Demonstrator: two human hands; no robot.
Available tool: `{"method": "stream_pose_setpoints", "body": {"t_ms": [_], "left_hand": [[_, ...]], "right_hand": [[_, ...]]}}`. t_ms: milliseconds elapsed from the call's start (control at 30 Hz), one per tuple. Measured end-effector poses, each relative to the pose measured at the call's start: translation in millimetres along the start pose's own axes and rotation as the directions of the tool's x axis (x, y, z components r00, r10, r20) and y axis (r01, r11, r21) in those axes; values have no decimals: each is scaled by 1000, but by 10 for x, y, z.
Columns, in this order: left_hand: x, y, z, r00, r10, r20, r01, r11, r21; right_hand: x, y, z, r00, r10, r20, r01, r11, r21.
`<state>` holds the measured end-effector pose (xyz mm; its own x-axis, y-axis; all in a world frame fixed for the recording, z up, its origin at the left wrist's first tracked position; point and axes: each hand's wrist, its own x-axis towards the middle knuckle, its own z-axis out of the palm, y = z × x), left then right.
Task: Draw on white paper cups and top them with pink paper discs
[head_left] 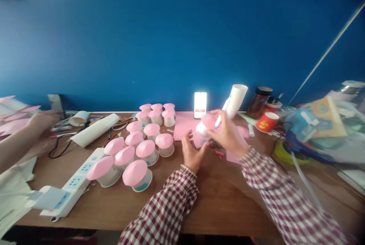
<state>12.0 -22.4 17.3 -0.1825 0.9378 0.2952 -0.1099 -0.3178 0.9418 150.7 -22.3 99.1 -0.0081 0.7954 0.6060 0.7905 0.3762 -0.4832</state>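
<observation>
My right hand (229, 135) is closed around a small white paper cup with a pink paper cone top (208, 121), above the pink sheets. By its fingers is a slim white-and-blue stick (218, 120), blurred; I cannot tell whether it is gripped too. Just to the left, my left hand (194, 150) has thumb and fingers spread, with nothing between them. Several more pink-topped paper cups (146, 150) stand in rows left of my hands. Behind the held cup, a lit phone (200, 105) leans upright on the pink paper (182, 125).
A power strip (74, 182) lies front left, near a ribbed white roll (95, 130). At far left is another person's hand (42, 123). To the right stand a white cylinder (238, 98), a dark jar (259, 100), a red cup (267, 122) and a heap of bags (322, 123).
</observation>
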Motion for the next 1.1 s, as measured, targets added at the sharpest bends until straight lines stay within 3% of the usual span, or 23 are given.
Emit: {"method": "stream_pose_setpoints", "body": {"t_ms": [100, 167, 367, 467, 567, 633, 767, 967, 1100], "left_hand": [[-36, -10, 22, 969, -37, 246, 60, 995, -85], [-49, -36, 31, 942, -46, 331, 83, 992, -98], [12, -129, 10, 960, -10, 280, -18, 995, 98], [45, -126, 13, 938, -108, 330, 108, 994, 19], [65, -84, 21, 865, -230, 446, 368, 895, -252], [81, -53, 17, 832, -251, 494, 469, 794, -386], [122, -25, -14, 823, -313, 474, 548, 659, -516], [151, -10, -53, 769, -328, 549, 627, 556, -545], [158, 4, -57, 758, -342, 555, 648, 488, -584]], "right_hand": [[-269, 37, 11, 998, 37, 43, -39, 998, 40], [-367, 80, 59, 997, 62, 37, -65, 995, 72], [-449, 244, 184, 995, 94, 44, -100, 981, 164], [-482, 276, 183, 996, 86, -6, -81, 964, 251], [-531, 270, 144, 983, 111, -147, -58, 943, 327], [-567, 254, 126, 969, 116, -220, -36, 941, 336], [-643, 198, 187, 962, 102, -254, -27, 959, 284], [-728, 130, 352, 974, -67, -215, 102, 982, 156], [-725, 150, 367, 969, -25, -245, 67, 984, 166]]}}
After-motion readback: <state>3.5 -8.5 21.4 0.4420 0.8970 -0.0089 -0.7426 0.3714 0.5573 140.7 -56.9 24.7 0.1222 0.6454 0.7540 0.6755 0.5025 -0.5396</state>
